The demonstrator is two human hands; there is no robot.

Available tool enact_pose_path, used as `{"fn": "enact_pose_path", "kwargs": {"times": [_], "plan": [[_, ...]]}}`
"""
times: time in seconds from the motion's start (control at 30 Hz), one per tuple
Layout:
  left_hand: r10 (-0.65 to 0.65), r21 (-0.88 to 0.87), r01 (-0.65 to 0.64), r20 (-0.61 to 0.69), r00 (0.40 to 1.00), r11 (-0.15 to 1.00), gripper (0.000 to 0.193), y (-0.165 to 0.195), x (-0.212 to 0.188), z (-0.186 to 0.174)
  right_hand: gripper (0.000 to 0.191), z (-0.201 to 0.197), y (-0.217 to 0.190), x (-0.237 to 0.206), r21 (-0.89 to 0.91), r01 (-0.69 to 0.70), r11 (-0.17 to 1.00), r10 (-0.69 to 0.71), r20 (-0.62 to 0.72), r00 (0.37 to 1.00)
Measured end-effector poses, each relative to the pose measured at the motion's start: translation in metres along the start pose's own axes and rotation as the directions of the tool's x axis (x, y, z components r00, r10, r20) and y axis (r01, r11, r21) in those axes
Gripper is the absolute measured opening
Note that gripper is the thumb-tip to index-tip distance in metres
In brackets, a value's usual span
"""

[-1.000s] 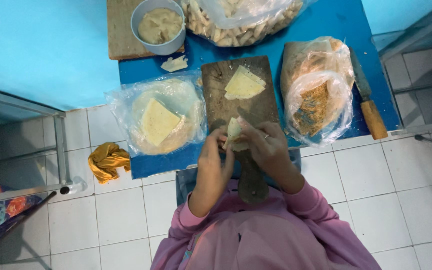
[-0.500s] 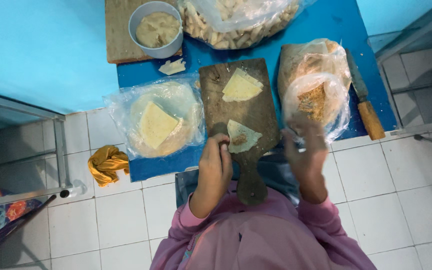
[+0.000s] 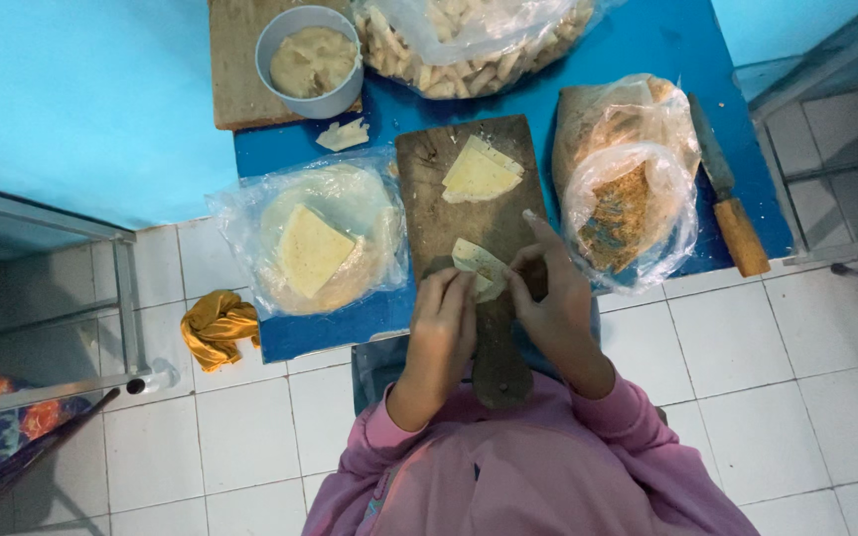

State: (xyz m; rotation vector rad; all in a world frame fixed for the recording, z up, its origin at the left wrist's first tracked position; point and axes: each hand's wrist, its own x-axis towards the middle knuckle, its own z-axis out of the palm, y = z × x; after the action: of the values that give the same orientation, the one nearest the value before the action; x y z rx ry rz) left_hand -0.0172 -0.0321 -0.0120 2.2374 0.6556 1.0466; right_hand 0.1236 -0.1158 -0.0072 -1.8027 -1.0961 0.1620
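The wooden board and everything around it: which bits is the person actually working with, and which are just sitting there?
In use: folded wrapper, left hand, right hand, wooden board, cut wrappers, filling bowl, wrapper stack in plastic.

Lying about: knife, yellow cloth, bag of finished rolls.

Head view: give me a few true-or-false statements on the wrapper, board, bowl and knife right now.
1. Both hands, left hand and right hand, touch the folded wrapper on the wooden board. True.
2. The grey bowl is empty. False: it holds pale paste.
3. The knife lies on the blue table, right of the bags. True.
4. The orange cloth lies on the board. False: it is on the tiled floor.
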Motion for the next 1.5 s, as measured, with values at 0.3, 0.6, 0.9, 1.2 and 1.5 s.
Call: {"fn": "enact_pose_path", "kwargs": {"times": [0.3, 0.6, 0.9, 1.2, 1.5], "plan": [[0.005, 0.002, -0.005, 0.024, 1.000, 1.000, 0.023, -0.002, -0.001, 0.002, 0.075, 0.023, 0.008, -0.014, 0.012, 0.110, 0.994, -0.107, -0.151, 0.983], [-0.018, -0.034, 0.018, 0.014, 1.000, 0.999, 0.020, -0.002, -0.001, 0.002, 0.072, 0.026, 0.017, -0.019, -0.094, 0.271, 0.958, -0.281, -0.117, 0.953], [-0.018, -0.041, 0.019, 0.024, 1.000, 0.999, 0.026, -0.001, 0.001, 0.001, 0.079, 0.015, -0.004, -0.015, -0.017, 0.107, 0.994, -0.108, -0.103, 0.989], [-0.016, -0.068, 0.018, 0.029, 0.999, 0.997, 0.022, 0.000, 0.000, 0.000, 0.081, 0.018, -0.006, -0.015, 0.002, 0.018, 1.000, -0.018, -0.104, 0.994], [-0.011, -0.063, 0.013, 0.017, 1.000, 0.998, 0.019, -0.002, 0.002, 0.002, 0.066, 0.024, 0.001, -0.022, -0.103, 0.143, 0.984, -0.158, -0.146, 0.977]]}}
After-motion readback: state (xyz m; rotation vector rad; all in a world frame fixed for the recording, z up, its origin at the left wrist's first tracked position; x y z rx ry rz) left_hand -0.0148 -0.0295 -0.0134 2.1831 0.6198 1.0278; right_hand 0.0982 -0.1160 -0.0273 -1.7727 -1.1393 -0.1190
